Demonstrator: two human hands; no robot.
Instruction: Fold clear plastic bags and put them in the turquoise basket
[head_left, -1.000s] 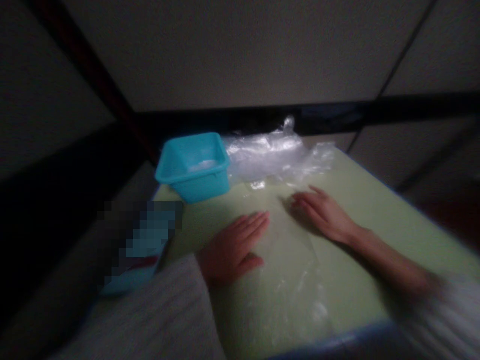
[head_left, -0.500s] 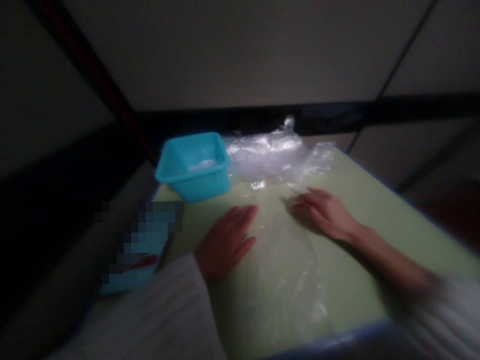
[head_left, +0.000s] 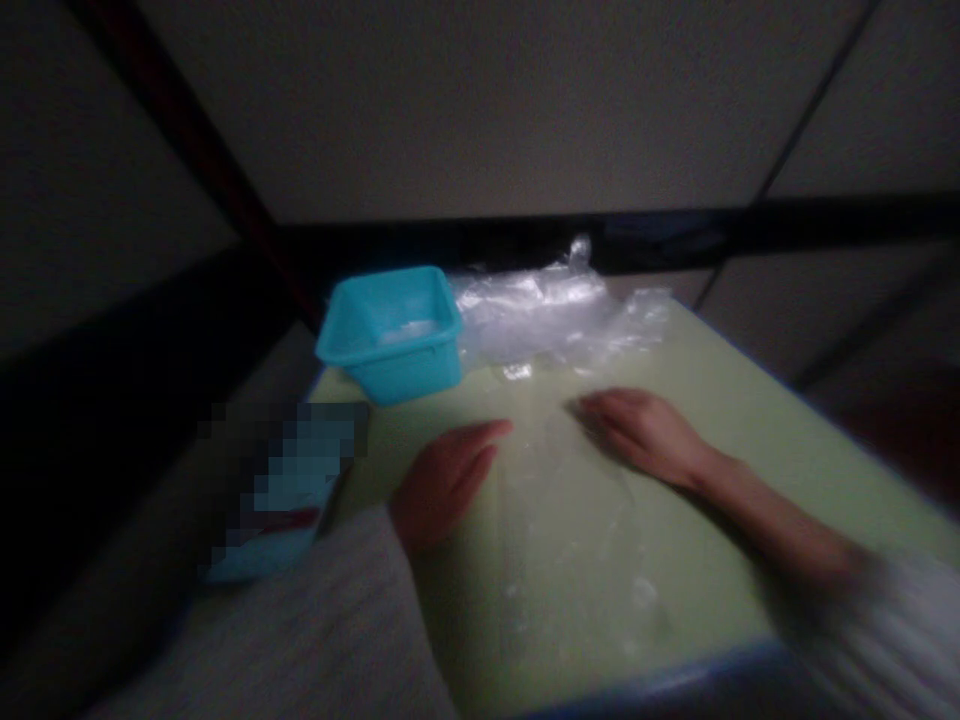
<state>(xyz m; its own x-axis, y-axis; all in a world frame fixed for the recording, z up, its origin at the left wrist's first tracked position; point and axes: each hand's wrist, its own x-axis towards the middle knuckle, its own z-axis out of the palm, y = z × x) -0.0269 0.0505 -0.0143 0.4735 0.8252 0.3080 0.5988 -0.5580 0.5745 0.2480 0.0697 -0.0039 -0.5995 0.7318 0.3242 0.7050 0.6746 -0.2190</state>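
Note:
A clear plastic bag [head_left: 570,530] lies flat on the yellow-green table, its outline faint in the dim light. At its left edge rests my left hand [head_left: 450,485], fingers together and stretched toward the right, thumb a little apart. My right hand [head_left: 637,430] is at the bag's upper right, palm down, with its fingers drawn together and the tips hard to make out. Beyond both hands, a heap of crumpled clear plastic [head_left: 555,310] spreads over the back of the table.
A turquoise basket [head_left: 409,372] with something pale inside stands at the back left of the table [head_left: 757,440]. A pixelated pale-blue object [head_left: 259,555] with a red mark is at the left edge. Wall panels rise behind.
The fingers of my right hand have drawn closer together, and the hand is slightly lower. My left hand's fingers have come together, with the thumb nearer to them.

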